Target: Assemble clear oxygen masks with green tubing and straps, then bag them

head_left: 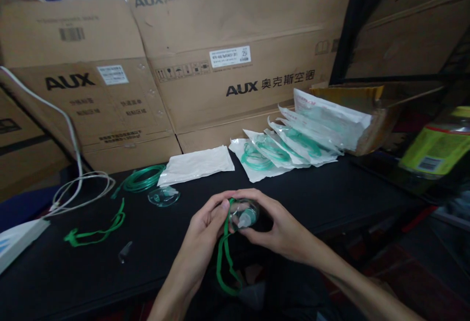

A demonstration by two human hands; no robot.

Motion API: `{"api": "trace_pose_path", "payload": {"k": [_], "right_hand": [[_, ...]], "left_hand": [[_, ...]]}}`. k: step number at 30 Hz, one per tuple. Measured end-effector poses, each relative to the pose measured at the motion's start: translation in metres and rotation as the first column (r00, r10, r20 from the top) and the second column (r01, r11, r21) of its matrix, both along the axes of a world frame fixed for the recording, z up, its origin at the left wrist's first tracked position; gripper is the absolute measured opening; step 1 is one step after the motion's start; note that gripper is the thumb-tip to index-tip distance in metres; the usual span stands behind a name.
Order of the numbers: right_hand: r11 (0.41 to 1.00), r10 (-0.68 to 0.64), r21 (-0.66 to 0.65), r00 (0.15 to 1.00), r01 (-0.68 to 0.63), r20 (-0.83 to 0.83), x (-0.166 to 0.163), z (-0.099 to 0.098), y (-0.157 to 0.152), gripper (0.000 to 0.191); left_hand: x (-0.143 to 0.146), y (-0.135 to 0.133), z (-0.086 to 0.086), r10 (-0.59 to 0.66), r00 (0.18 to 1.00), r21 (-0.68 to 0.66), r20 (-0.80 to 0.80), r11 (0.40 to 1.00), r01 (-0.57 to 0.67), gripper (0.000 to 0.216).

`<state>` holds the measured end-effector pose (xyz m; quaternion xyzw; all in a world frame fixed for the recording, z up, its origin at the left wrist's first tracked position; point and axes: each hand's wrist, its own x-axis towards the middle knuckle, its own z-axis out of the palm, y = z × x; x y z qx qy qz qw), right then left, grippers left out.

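Both hands meet just below the middle of the view, over the near edge of the black table (330,188). The left hand (205,223) and the right hand (279,228) are closed around a clear mask (244,213), which sits between them with its pale stub facing the camera. The left thumb and forefinger pinch it at its 9 o'clock side, and the right fingers curl over its top and wrap its 3 o'clock side. A green strap (222,262) hangs from the mask toward 6 o'clock in a long loop, past the table edge.

At 10 o'clock from the hands, a second mask (163,196) lies on the table. Just beyond it is a coil of green tube (143,178). A white pouch (196,164) lies flat at 11 o'clock, touching that coil's right side. At 1 o'clock, a row of sealed packets (290,147) overlaps like tiles, with green tube showing inside them. The row leans up toward an open brown carton (378,115).

At 9 o'clock, a loose green band (97,233) lies well apart from the hands, with a small grey piece (125,251) nearer them. A white cable (79,184) loops at the far left. Large cardboard boxes (238,32) stand behind the table at 12 o'clock. A yellow-green bottle (436,147) sits at 3 o'clock, blurred.
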<state>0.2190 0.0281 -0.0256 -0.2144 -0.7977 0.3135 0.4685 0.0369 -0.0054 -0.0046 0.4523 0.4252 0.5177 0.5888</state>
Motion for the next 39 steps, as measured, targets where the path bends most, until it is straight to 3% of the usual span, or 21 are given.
{"api": "trace_pose_path", "payload": {"k": [9,13,15,18,24,27,30,34,39], "right_hand": [[0.999,-0.031,-0.009,0.999,0.031,-0.007,-0.002,-0.008,0.002,0.059],[0.971,0.043,-0.232,0.995,-0.064,-0.092,0.000,-0.004,0.003,0.050],[0.921,0.090,-0.363,0.983,-0.143,-0.159,0.001,-0.001,0.003,0.052],[0.852,0.051,-0.494,0.967,-0.174,-0.251,0.001,0.001,0.003,0.053],[0.842,-0.046,-0.531,0.969,-0.094,-0.245,0.002,0.002,0.004,0.045],[0.843,-0.207,-0.533,0.957,0.070,-0.203,0.002,-0.003,0.009,0.046],[0.822,-0.272,-0.557,0.942,0.119,-0.199,-0.001,-0.008,0.012,0.055],[0.727,-0.234,-0.680,0.896,-0.096,-0.376,-0.007,-0.007,0.006,0.060],[0.552,-0.262,-0.756,0.788,-0.351,-0.557,-0.019,0.005,0.002,0.052]], "left_hand": [[0.007,0.001,-0.002,-0.054,0.998,-0.009,0.034,0.998,0.055,0.039],[0.003,0.003,0.002,0.025,0.998,0.049,-0.054,0.999,-0.022,0.040],[-0.002,0.005,0.002,0.069,0.989,0.109,-0.132,0.993,-0.055,0.036],[-0.004,0.009,-0.005,0.116,0.969,0.194,-0.219,0.978,-0.073,0.032],[0.005,0.009,-0.023,0.106,0.942,0.213,-0.317,0.976,-0.038,0.043],[0.001,0.002,-0.017,0.049,0.952,0.212,-0.302,0.977,0.017,0.049],[-0.003,-0.006,-0.005,0.077,0.881,0.280,-0.467,0.958,0.064,0.047],[0.001,-0.010,-0.002,0.200,0.722,0.388,-0.662,0.916,0.102,0.020],[0.002,-0.008,-0.008,0.267,0.641,0.462,-0.720,0.873,0.155,0.016]]}}
